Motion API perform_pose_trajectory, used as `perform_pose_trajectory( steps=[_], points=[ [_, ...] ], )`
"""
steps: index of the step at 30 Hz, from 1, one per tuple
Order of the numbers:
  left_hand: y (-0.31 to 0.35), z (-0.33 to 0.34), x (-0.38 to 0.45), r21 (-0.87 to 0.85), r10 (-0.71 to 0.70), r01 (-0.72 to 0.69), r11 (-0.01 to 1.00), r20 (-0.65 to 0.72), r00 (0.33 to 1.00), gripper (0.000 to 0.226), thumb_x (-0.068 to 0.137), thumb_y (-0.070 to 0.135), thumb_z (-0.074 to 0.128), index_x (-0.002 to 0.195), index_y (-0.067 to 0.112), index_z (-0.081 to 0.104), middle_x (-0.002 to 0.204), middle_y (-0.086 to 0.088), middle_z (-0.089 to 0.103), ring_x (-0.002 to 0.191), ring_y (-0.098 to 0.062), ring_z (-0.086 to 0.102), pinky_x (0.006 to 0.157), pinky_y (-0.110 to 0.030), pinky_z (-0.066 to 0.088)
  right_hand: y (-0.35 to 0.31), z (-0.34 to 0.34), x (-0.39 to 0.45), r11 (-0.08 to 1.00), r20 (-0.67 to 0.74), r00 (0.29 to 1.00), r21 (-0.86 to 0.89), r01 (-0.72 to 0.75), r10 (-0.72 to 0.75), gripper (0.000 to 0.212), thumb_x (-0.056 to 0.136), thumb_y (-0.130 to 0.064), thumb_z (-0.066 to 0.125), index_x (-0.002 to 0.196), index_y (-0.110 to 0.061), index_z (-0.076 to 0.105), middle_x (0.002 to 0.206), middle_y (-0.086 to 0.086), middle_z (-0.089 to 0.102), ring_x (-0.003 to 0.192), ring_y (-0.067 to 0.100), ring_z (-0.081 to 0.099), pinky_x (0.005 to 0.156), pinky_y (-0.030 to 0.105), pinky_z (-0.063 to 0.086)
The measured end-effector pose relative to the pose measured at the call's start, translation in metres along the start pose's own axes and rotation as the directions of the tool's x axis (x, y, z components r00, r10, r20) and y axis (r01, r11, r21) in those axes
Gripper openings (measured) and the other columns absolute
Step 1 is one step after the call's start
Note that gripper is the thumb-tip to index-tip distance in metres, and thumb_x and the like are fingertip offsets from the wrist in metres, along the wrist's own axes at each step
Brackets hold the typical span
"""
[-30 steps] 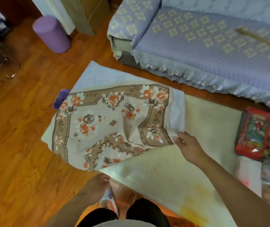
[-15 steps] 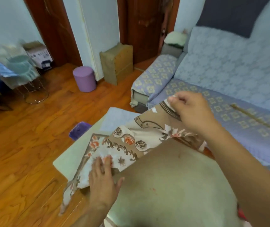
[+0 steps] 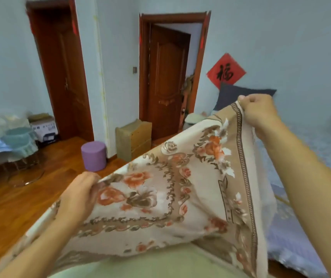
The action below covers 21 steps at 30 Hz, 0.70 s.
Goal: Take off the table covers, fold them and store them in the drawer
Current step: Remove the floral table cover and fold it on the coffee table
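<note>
Reading 福 on the far red wall sign (image 3: 226, 71); left hand (image 3: 79, 197) and right hand (image 3: 258, 111) now pinch the floral cover (image 3: 160, 197) lifted off the table (image 3: 140, 265).

Two bare forearms enter from the lower frame corners; left hand (image 3: 78, 197) and right hand (image 3: 258, 112) wear no sleeves, rings or watches.
</note>
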<state>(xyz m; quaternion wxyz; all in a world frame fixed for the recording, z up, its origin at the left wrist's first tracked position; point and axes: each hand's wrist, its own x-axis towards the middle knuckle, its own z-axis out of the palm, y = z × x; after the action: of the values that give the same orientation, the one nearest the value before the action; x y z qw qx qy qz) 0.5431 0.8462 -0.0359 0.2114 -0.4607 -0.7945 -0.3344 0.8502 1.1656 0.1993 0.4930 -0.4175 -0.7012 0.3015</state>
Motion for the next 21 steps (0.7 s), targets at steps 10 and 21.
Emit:
perform_pose_trajectory(
  steps=[10, 21],
  points=[
    [0.027, -0.062, 0.129, -0.194, 0.043, 0.016, 0.981, 0.295, 0.954, 0.016, 0.099, 0.017, 0.063, 0.087, 0.019, 0.073, 0.07, 0.004, 0.07, 0.06, -0.01, 0.062, 0.056, -0.027, 0.047, -0.012, -0.043, 0.038, 1.0, -0.227, 0.974, 0.01, 0.007, -0.004, 0.028, 0.087, -0.037, 0.074, 0.108, -0.022, 0.063, 0.109, -0.003, 0.061, 0.099, 0.015, 0.058, 0.085, 0.029, 0.047],
    [0.042, -0.02, 0.163, -0.256, 0.177, -0.139, 0.957, 0.13, 0.976, 0.085, 0.085, 0.048, 0.075, 0.156, 0.038, 0.029, 0.16, 0.001, 0.025, 0.148, -0.023, 0.025, 0.12, -0.045, 0.026, -0.06, 0.004, -0.007, 0.993, 0.015, 0.996, 0.079, -0.084, 0.083, 0.025, 0.08, 0.0, 0.079, 0.096, -0.017, 0.072, 0.09, 0.01, 0.072, 0.079, 0.02, 0.07, 0.075, 0.028, 0.058]
  ],
)
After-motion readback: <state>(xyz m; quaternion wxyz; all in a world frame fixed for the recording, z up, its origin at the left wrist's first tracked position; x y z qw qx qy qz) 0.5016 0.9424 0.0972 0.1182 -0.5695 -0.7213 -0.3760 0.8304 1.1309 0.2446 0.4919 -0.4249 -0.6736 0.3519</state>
